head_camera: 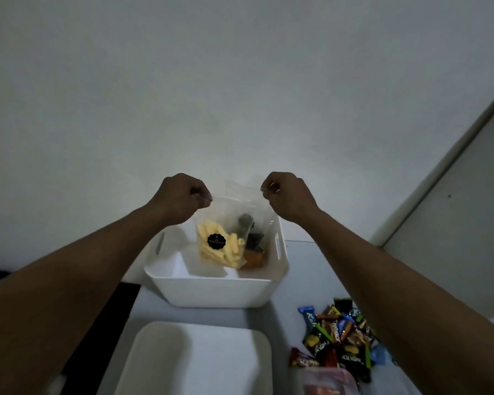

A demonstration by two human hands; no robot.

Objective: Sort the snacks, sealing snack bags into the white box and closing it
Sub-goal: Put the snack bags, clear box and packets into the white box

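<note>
The left hand (183, 195) and the right hand (285, 192) each pinch one top corner of a clear snack bag (223, 246), fingers curled tight on the strip along its mouth. The bag hangs between and below the two hands, just over the open white box (211, 283), its lower end down inside the walls. Whether the mouth is already pressed shut I cannot tell; the film is too faint there.

The bag holds pale yellow sticks and carries a round black sticker. It looks light, and the film is thin, soft and likely slippery, so it will sag and twist if held by one corner only. The sticks look brittle, so squeezing the body of the bag could snap them. The stiffer top strip, where the fingers are now, seems the right place to hold and to run a pinch along for sealing.

Beneath the right hand, some dark packets (248, 232) and an orange one (253, 259) lie in the box. Nearer the person than both hands, a white lid (194, 357) lies flat on the table (297, 280). Under the right forearm sits a pile of wrapped snacks (340, 337), well apart from the box.
</note>
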